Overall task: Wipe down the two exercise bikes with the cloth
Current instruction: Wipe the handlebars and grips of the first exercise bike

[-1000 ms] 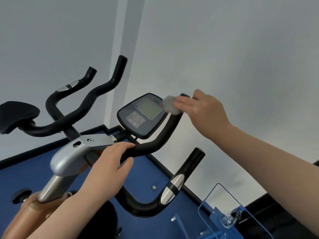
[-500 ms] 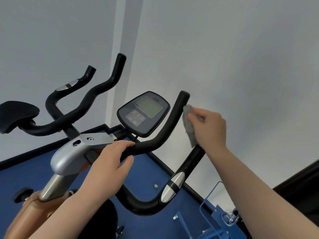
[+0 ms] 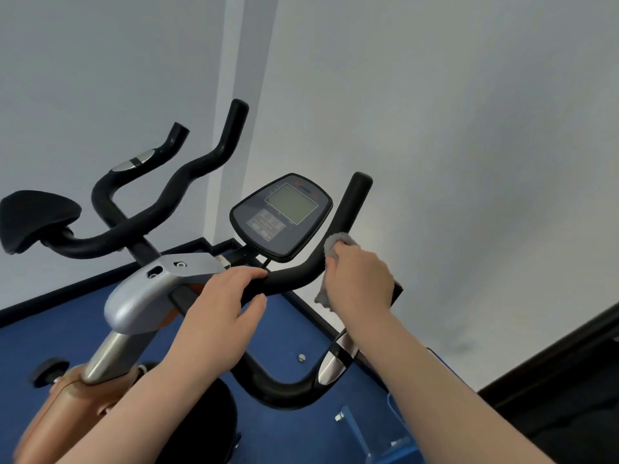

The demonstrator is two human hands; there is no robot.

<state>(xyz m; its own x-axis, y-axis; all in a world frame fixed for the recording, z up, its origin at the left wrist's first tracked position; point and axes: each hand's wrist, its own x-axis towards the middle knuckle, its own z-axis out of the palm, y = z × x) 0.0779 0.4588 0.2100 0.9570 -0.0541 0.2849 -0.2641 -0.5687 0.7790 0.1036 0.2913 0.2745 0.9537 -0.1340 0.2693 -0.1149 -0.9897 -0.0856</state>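
Right hand: fingers curled together around a grey cloth, pressing it against the right side of the near bike's handlebar, just below the upright black horn. A fold of cloth bulges above the knuckles and a loose corner hangs under the hand on its left side.
Left hand: wrapped over the black crossbar of the same handlebar near the centre clamp, fingers lying over the top, thumb spread below and apart from them; it holds the bar and nothing else.
Near exercise bike: silver stem head and a copper-coloured frame at the lower left; the handlebar's near loop curves down to the right, carrying a silver pulse sensor.
Console: dark oval panel with a grey screen, mounted between the two hands, just left of the cloth, apart from it.
Second exercise bike: farther left, its black handlebars and a black saddle stand against the white wall, untouched by either hand.
Floor: blue, with a dark skirting along the wall.
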